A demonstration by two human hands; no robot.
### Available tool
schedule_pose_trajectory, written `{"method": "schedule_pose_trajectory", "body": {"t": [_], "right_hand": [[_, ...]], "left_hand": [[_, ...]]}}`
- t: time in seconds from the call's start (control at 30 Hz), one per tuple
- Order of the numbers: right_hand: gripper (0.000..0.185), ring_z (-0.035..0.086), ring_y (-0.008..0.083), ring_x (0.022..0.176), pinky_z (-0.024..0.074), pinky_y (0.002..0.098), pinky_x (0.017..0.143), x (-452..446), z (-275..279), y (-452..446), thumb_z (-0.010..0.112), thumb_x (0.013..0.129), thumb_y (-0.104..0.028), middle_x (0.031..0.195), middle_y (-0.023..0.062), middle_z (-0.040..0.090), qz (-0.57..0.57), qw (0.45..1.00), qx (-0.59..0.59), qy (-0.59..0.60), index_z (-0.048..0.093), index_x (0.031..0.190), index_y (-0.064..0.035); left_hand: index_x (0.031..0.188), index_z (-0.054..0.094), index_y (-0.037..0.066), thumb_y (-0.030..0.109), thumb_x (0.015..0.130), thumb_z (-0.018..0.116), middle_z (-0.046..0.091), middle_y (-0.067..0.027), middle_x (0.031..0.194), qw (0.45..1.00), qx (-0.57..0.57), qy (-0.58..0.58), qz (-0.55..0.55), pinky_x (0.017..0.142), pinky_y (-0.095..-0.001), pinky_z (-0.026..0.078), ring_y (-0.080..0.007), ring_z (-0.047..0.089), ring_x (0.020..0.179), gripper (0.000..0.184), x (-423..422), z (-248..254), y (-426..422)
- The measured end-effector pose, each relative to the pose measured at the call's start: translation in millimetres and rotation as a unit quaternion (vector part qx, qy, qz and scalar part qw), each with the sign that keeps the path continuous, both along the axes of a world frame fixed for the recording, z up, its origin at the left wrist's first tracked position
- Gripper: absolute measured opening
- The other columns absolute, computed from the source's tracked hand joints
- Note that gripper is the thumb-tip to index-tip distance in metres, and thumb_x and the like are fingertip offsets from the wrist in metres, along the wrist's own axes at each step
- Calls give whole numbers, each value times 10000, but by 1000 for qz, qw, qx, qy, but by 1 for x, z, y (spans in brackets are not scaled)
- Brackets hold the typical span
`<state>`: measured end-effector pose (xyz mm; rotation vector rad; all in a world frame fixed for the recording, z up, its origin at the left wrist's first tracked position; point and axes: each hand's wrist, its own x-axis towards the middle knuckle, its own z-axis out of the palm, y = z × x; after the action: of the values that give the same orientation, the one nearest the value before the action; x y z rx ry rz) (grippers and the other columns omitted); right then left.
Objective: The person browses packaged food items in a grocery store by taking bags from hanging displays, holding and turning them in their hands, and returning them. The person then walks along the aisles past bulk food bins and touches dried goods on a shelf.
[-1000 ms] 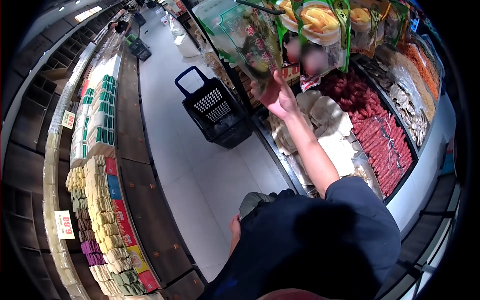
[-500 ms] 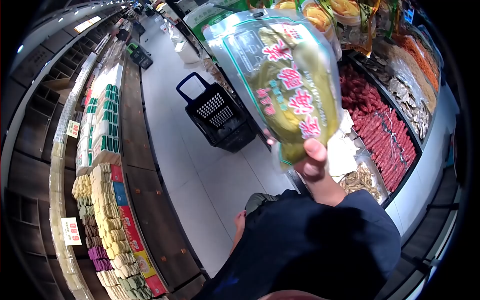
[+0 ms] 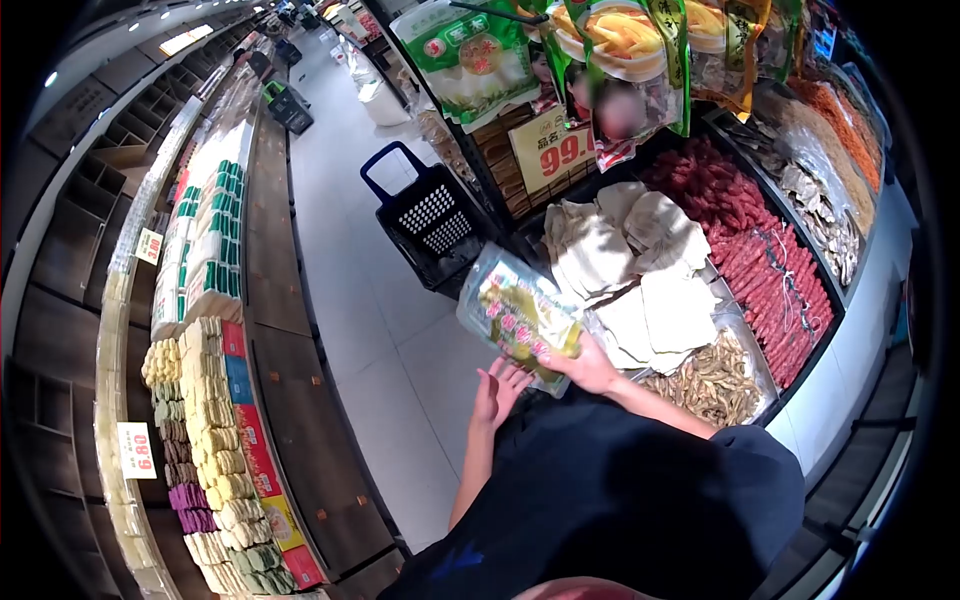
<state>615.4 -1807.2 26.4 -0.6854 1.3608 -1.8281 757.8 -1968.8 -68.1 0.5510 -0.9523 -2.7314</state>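
A clear plastic packet of pickled greens [image 3: 520, 312] with pink lettering is tilted in front of my body. My right hand [image 3: 585, 366] grips its lower right edge, the thumb across the front. Just below the packet's lower left side is my left hand [image 3: 497, 395], palm up with fingers spread; whether its fingertips touch the plastic I cannot tell. Beyond the packet, a black shopping basket [image 3: 436, 218] with a raised handle stands on the floor.
On the right, a display counter holds flat white dried sheets [image 3: 660, 315], red sausages [image 3: 770, 290] and small brown dried goods [image 3: 715, 385]. Bagged foods [image 3: 625, 45] hang above a price sign [image 3: 555, 150]. A shelf with noodle bundles [image 3: 225, 430] lines the left.
My right hand has lowered the packet from close before the camera to waist height. My left hand has come up from my side to beside the packet.
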Motion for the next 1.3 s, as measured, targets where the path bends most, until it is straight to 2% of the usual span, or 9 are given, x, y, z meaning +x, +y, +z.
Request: {"method": "schedule_pose_trajectory", "body": {"t": [0.03,0.13,0.33,0.47,0.53,0.67,0.83,1.23,1.3], "right_hand": [[486,585,152,982,456,288,886,13,-18,-5,660,860,-215,1087,94,623,19,999,44,9,489,1255,12],[466,632,131,758,526,308,677,32,-21,-10,579,917,-376,974,86,656,138,975,147,-93,563,1148,29],[556,642,299,881,491,345,791,-27,-33,-8,585,852,-512,959,151,675,383,807,281,352,620,1095,-13],[259,638,183,828,501,311,745,-79,25,-34,616,887,-182,947,112,672,124,940,77,308,597,1071,-1],[321,625,175,900,507,287,780,-108,57,-59,585,919,-173,1020,92,646,64,990,-89,92,523,1194,-20],[592,470,300,1212,442,479,983,-137,127,-96,543,931,-180,1306,182,447,-83,944,-319,31,237,1426,-67],[823,384,303,1245,417,586,956,-152,156,-124,592,923,-201,1353,151,349,-72,912,-400,-61,-31,1459,-237],[590,508,211,1137,487,445,900,-156,172,-107,613,900,-91,1259,109,490,-195,880,-433,-11,251,1359,-178],[530,578,164,997,509,324,795,-147,189,-95,645,876,-91,1081,101,582,-204,881,-426,26,342,1310,-115]], "left_hand": [[1301,427,29,466,958,435,548,-156,1235,992,85,97,-9,994,-394,424,-264,545,1118,555,-6,18,12],[1270,465,38,392,950,500,560,-110,1226,996,58,-29,55,997,-395,410,-250,540,1131,478,-10,8,25],[1242,481,33,213,926,553,565,-92,1205,984,100,-48,142,1005,-404,399,-239,530,1139,370,26,-9,9],[1256,470,34,185,914,572,545,-103,1237,982,89,-52,159,1020,-412,387,-251,513,1164,387,44,-18,2],[1269,464,44,202,922,563,535,-101,1255,976,105,-50,185,1031,-418,374,-252,502,1177,394,48,-21,7],[1282,456,56,234,928,553,522,-95,1279,966,164,-1,200,1046,-422,356,-252,482,1201,408,46,-16,24],[1314,423,65,295,931,546,495,-89,1313,971,131,16,199,1064,-425,330,-250,451,1234,463,39,-6,29],[1342,386,59,323,931,544,461,-95,1347,973,125,36,191,1085,-431,302,-257,418,1266,513,40,-6,33],[1333,397,56,316,930,544,474,-97,1335,972,125,24,197,1081,-432,309,-259,431,1254,502,41,-4,34]]}}
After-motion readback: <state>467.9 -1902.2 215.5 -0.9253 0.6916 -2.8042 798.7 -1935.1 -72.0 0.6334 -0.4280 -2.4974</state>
